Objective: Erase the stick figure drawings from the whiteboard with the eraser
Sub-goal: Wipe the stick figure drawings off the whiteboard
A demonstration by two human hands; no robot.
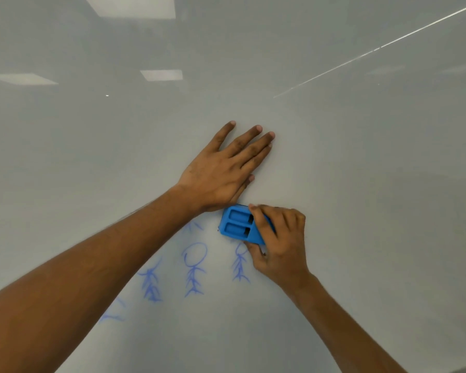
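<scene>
A glossy whiteboard (347, 184) fills the view. My right hand (280, 243) grips a blue eraser (238, 224) and holds it flat against the board, just above a blue stick figure (240, 267) whose head is partly covered. A whole stick figure (194, 267) stands to its left, and another (151, 284) further left is partly hidden by my left forearm. Faint blue marks (113, 310) lie at the lower left, with a small remnant (194, 226) near my left wrist. My left hand (223, 170) lies flat on the board, fingers spread, right above the eraser.
Ceiling lights reflect in the board at the top left (129, 6). A thin bright line (374, 49) runs diagonally across the upper right.
</scene>
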